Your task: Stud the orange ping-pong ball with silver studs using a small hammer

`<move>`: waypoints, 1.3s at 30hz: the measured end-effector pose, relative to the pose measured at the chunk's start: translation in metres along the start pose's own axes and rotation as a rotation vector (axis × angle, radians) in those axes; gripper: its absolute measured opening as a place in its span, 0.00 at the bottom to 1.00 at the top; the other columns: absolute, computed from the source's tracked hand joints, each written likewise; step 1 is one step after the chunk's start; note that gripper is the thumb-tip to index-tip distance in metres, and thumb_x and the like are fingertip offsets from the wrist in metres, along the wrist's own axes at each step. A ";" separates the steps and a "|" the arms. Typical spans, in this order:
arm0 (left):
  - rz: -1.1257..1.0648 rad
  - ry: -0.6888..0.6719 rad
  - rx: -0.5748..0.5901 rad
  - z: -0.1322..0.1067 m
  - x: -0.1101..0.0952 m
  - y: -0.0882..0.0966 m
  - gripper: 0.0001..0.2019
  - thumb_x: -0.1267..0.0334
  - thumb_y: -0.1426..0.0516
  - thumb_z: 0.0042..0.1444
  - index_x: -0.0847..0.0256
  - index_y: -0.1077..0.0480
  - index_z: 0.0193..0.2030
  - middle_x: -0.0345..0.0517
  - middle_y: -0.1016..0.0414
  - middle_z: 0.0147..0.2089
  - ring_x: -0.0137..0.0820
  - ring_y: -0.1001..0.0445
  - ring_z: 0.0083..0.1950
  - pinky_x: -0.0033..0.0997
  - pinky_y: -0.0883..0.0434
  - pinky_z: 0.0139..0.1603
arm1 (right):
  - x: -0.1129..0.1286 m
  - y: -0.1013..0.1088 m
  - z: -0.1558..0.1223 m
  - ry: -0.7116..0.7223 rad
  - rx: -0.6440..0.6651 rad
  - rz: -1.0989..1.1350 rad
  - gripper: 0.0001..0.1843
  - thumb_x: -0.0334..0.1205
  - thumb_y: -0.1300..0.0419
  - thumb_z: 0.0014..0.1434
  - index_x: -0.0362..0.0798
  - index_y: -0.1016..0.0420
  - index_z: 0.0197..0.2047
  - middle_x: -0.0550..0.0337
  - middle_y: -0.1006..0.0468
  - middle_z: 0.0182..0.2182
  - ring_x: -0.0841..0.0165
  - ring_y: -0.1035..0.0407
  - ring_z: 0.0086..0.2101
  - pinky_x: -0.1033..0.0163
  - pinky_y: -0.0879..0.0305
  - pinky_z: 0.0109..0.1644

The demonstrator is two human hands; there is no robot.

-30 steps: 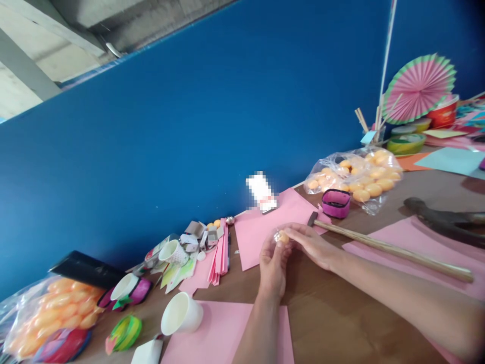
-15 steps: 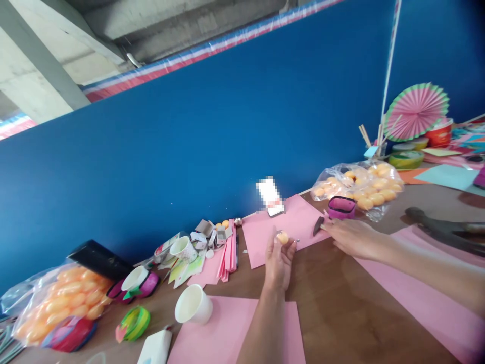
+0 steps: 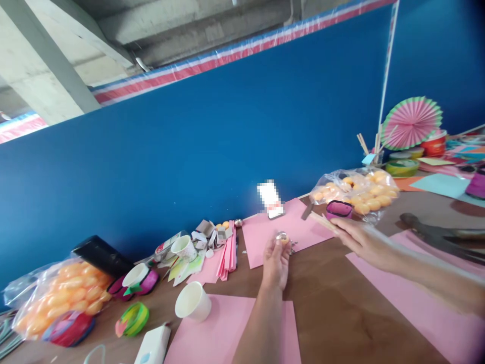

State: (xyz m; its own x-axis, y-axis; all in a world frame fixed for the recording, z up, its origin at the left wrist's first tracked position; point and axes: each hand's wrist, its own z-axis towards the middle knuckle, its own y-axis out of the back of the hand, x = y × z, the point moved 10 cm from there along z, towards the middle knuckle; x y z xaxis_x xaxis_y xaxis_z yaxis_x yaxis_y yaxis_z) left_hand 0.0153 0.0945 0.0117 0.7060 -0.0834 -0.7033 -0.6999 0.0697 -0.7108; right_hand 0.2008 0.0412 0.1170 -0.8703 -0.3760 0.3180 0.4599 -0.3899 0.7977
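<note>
My left hand (image 3: 276, 260) is closed around a small orange ball (image 3: 284, 240), with a shiny, silvery round piece (image 3: 281, 235) at its top. Small metallic bits (image 3: 292, 245) show beside its fingertips; I cannot make out what they are. My right hand (image 3: 359, 240) grips the pale wooden handle of a small hammer (image 3: 321, 219). Its dark head points left, above a pink paper sheet (image 3: 261, 240) and apart from the ball. Just behind the right fingers stands a purple fabric ring with dark edges (image 3: 339, 209).
Clear bags of orange balls lie at back right (image 3: 373, 194) and far left (image 3: 71, 288). A white paper cup (image 3: 193, 302) rests on a pink sheet (image 3: 223, 328). A phone with a blurred screen (image 3: 271, 199) leans near the blue partition (image 3: 212, 151). A dark-handled tool (image 3: 428, 225) lies right.
My right hand has lifted, and the hammer has swung up and left with its head higher. In my left hand the silvery piece now shows above the ball. The view has shifted slightly.
</note>
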 end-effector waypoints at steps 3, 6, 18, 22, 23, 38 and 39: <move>0.047 0.021 -0.002 -0.001 0.002 -0.001 0.20 0.63 0.41 0.48 0.60 0.34 0.50 0.47 0.25 0.42 0.27 0.26 0.39 0.32 0.33 0.49 | 0.038 -0.006 -0.003 0.073 0.126 0.154 0.15 0.38 0.58 0.60 0.50 0.34 0.46 0.55 0.24 0.32 0.67 0.29 0.32 0.66 0.35 0.34; 0.050 0.032 0.015 -0.003 0.002 -0.003 0.20 0.64 0.41 0.48 0.61 0.33 0.50 0.46 0.25 0.41 0.28 0.25 0.39 0.31 0.33 0.49 | 0.059 -0.014 -0.003 0.095 0.184 0.198 0.14 0.37 0.57 0.59 0.49 0.33 0.43 0.57 0.25 0.28 0.68 0.30 0.27 0.66 0.36 0.29; 0.037 0.037 0.012 -0.006 0.001 -0.005 0.19 0.63 0.40 0.47 0.61 0.31 0.48 0.48 0.24 0.42 0.28 0.25 0.40 0.28 0.33 0.48 | 0.060 -0.008 0.009 -0.017 0.209 0.272 0.13 0.38 0.59 0.61 0.49 0.38 0.30 0.61 0.30 0.23 0.70 0.35 0.23 0.66 0.42 0.28; 0.034 0.051 0.022 -0.006 0.001 -0.006 0.16 0.64 0.40 0.47 0.63 0.30 0.45 0.48 0.24 0.40 0.29 0.25 0.41 0.28 0.33 0.48 | 0.067 -0.013 0.007 0.016 0.257 0.263 0.12 0.36 0.59 0.60 0.48 0.38 0.31 0.58 0.29 0.25 0.68 0.33 0.26 0.65 0.41 0.30; 0.032 0.050 0.022 -0.006 0.000 -0.006 0.16 0.64 0.40 0.47 0.63 0.29 0.44 0.48 0.24 0.40 0.30 0.25 0.41 0.29 0.33 0.48 | 0.069 -0.015 0.006 0.028 0.270 0.260 0.11 0.36 0.59 0.60 0.48 0.38 0.31 0.58 0.28 0.26 0.68 0.33 0.27 0.65 0.41 0.30; -0.028 0.076 -0.036 -0.003 0.000 0.001 0.11 0.62 0.42 0.49 0.69 0.28 0.35 0.53 0.24 0.37 0.30 0.25 0.39 0.24 0.31 0.43 | 0.038 -0.034 -0.002 -0.305 0.291 0.566 0.15 0.45 0.59 0.61 0.49 0.39 0.29 0.68 0.38 0.16 0.75 0.42 0.14 0.71 0.46 0.17; -0.022 0.083 -0.033 -0.003 0.001 0.000 0.11 0.62 0.41 0.49 0.69 0.28 0.35 0.53 0.24 0.37 0.30 0.25 0.38 0.24 0.31 0.43 | 0.038 -0.036 -0.002 -0.303 0.326 0.570 0.15 0.45 0.59 0.60 0.49 0.39 0.28 0.68 0.38 0.15 0.75 0.42 0.14 0.71 0.46 0.17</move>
State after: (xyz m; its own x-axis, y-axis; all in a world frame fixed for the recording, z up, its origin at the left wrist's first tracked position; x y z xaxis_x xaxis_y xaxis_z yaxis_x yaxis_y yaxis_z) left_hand 0.0157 0.0915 0.0110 0.7107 -0.1670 -0.6834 -0.6885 0.0342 -0.7244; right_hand 0.1510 0.0393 0.0993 -0.5432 -0.1779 0.8205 0.8221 0.0859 0.5629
